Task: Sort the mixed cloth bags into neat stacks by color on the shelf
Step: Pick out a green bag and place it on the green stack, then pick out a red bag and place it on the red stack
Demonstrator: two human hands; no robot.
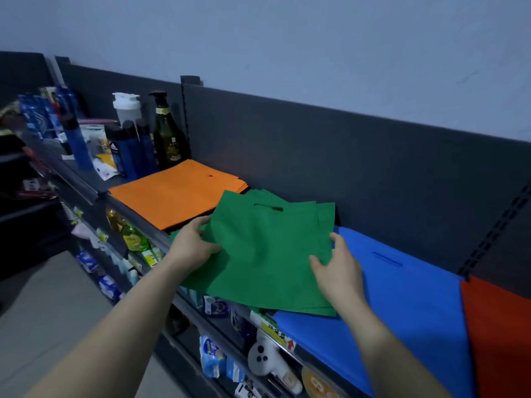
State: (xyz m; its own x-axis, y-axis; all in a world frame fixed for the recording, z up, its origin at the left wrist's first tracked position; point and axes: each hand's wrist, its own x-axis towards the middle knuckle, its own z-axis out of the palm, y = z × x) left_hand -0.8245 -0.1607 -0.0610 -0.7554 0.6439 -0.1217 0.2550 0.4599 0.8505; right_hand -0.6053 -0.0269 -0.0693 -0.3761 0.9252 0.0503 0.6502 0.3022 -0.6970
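**On the top shelf, middle pile: green bags askew between two hands**

On the shelf (140, 218), four colours run left to right: orange stack (172, 193) far left, green bags (267, 254) in the middle, blue stack (402, 297) to the right, red bags (500, 326) at the right edge of view.

Green pile not squared. Sheets are fanned, with corners showing at the far side. Handle slot (268, 208) lies at the far end, so the long axis runs near to far, twisted a little against the shelf front. The near edge overhangs the shelf rim, and the near right corner lies over the blue stack.

Left hand (192, 244) is at the pile's left edge, thumb on top and fingers curled about the cloth: a pinch on the green bags. Right hand (339, 271) is at the right edge, fingers fairly straight and spread, thumb laid on the green, pressing rather than gripping.

The pile sits directly between the two hands, each about equally close. Judgement: the step is squaring up. The next move likely needs the hands to close inward, turn the pile parallel to the shelf front and push it away, clear of the blue. Risk: thin sheets slide, and the fan may worsen.
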